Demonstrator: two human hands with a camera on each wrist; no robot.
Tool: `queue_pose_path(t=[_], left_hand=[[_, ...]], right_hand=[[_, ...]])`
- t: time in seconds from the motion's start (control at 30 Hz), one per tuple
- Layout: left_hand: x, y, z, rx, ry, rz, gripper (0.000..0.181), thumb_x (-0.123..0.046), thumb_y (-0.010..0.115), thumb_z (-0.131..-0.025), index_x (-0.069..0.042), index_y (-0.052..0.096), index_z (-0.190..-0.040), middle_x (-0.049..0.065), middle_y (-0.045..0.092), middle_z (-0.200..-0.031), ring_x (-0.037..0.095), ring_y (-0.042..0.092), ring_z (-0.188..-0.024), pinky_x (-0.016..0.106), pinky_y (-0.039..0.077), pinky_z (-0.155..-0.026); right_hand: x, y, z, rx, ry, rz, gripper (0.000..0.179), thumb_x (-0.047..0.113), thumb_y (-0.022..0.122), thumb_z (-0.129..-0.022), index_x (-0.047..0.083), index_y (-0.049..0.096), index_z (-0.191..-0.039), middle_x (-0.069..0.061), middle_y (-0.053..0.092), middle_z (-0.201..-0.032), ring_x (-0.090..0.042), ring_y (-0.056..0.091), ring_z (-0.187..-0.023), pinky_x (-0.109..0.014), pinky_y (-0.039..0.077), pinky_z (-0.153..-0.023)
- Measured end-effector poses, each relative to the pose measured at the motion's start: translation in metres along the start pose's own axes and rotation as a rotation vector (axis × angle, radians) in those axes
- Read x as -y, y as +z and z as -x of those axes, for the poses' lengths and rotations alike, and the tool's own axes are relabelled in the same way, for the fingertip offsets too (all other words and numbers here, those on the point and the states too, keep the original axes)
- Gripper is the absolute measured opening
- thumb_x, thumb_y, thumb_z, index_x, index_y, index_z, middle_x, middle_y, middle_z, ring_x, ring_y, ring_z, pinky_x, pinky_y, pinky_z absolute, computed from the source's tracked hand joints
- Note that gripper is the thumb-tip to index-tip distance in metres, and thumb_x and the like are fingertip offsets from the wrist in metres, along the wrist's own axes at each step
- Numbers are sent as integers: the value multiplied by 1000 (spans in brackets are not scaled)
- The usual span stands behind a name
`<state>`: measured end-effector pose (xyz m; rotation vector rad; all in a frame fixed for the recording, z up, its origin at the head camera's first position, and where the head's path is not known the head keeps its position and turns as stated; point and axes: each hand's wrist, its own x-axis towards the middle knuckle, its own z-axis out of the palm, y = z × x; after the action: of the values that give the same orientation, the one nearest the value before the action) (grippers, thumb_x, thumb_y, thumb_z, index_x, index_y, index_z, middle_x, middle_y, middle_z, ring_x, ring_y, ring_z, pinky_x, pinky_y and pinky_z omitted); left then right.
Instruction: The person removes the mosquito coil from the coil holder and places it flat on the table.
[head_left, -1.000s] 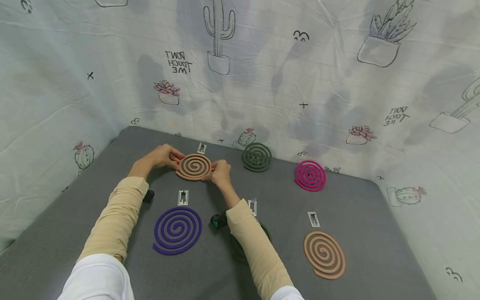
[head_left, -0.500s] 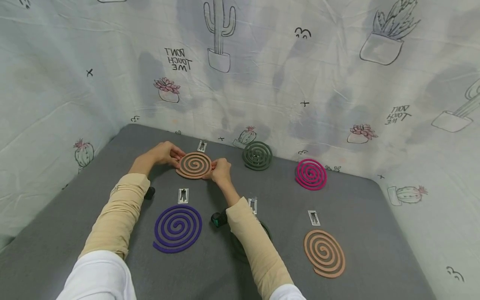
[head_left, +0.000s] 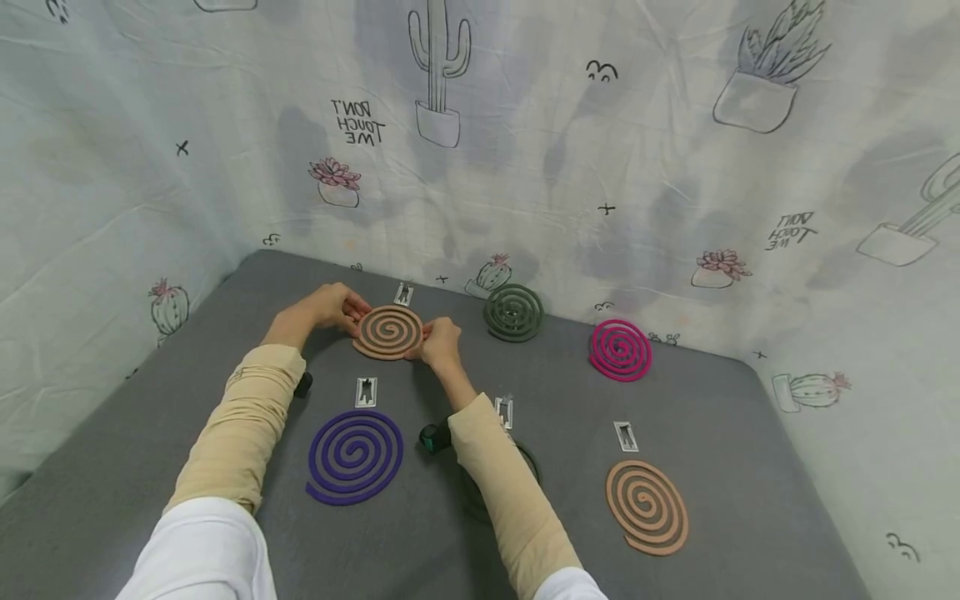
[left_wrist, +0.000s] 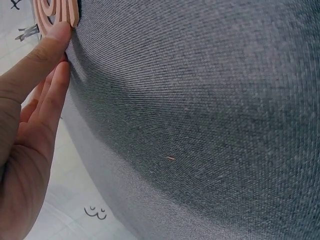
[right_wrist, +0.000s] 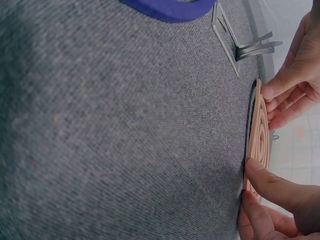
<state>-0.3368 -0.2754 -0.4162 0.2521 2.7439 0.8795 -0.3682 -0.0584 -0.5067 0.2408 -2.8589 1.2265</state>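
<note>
An orange-brown mosquito coil point(head_left: 389, 332) is held nearly flat close over the grey surface at the back left. My left hand point(head_left: 330, 308) pinches its left edge, thumb on top and fingers beneath, as the left wrist view shows. On the opposite edge, my right hand point(head_left: 442, 343) pinches the same coil with thumb and fingertips. Seen edge-on in the right wrist view, the coil point(right_wrist: 254, 131) stays thin and level between both hands. Just behind it lies a small metal coil stand point(head_left: 404, 294).
Nearer lie a purple coil point(head_left: 327, 454) with a metal stand point(head_left: 366, 392), and another orange-brown coil point(head_left: 611, 492) with its stand point(head_left: 626, 437). A green coil point(head_left: 514, 287) and a pink coil point(head_left: 647, 354) lie along the back edge. My right sleeve point(head_left: 510, 492) partly covers another dark green coil.
</note>
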Motion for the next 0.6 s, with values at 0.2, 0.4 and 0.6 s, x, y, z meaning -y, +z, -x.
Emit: queue_pose_path(t=[0.2,0.4,0.6], left_hand=[[2,1,-1,-7,8,-4,44,10,83,-90,18,69,-132,33,75,-123,45,72,-113,46,66,-94],[4,1,-1,-10,20,5,43,9,83,-91,17,70,-132,31,76,-122,44,73,-112,45,66,-91],[9,0,-2,-6,23,28,43,10,83,-91,17,70,-131,31,77,-120,43,74,-109,43,66,-88]], right_hand=[[-4,4,-1,2,-14,13,38,9,107,-68,-1,88,-98,-12,84,-88,-25,79,-84,-32,67,-75],[-2,2,-2,8,12,17,45,9,107,-67,-2,86,-105,-13,84,-96,-28,79,-98,-35,68,-82],[20,-15,12,40,64,16,39,2,104,-71,-5,85,-105,-13,82,-94,-28,76,-98,-35,67,-85]])
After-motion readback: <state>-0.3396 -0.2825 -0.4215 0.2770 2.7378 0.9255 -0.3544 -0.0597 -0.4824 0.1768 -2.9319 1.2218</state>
